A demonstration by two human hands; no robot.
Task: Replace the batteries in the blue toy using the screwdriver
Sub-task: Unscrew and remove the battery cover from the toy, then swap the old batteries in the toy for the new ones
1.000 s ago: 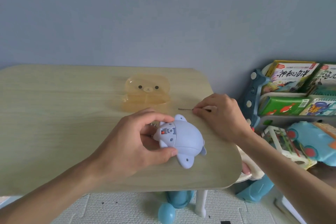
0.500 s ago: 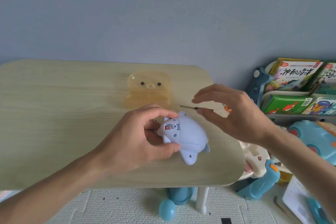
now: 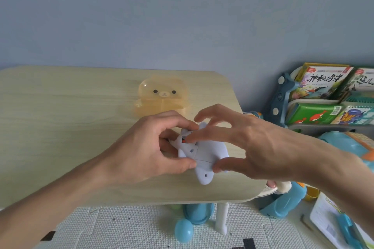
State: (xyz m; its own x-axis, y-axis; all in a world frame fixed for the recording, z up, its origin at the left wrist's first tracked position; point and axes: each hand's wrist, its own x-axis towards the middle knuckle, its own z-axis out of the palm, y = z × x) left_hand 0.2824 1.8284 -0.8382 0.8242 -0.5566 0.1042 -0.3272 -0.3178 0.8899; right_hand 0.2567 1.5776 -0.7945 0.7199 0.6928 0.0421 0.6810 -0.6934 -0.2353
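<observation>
The blue toy [image 3: 202, 153], a pale blue animal shape with flippers, is held just above the wooden table [image 3: 60, 127] near its right front corner. My left hand [image 3: 145, 147] grips its left end between thumb and fingers. My right hand [image 3: 253, 143] reaches in from the right. Its index fingertip rests on a small orange part on the toy's top, and its thumb presses the near side. The other right fingers are spread above the toy. No screwdriver shows in this view, and the table behind my right hand is hidden.
A translucent orange bear-faced case [image 3: 162, 95] lies on the table behind the toy. To the right stands a rack of children's books [image 3: 323, 103], with blue plastic toys [image 3: 283, 202] on the foam floor mat. The table's white leg [image 3: 221, 218] is below the front edge.
My right hand has let go of the thin screwdriver on the table and moved left onto the toy. The left hand has kept hold and turned the toy slightly.
</observation>
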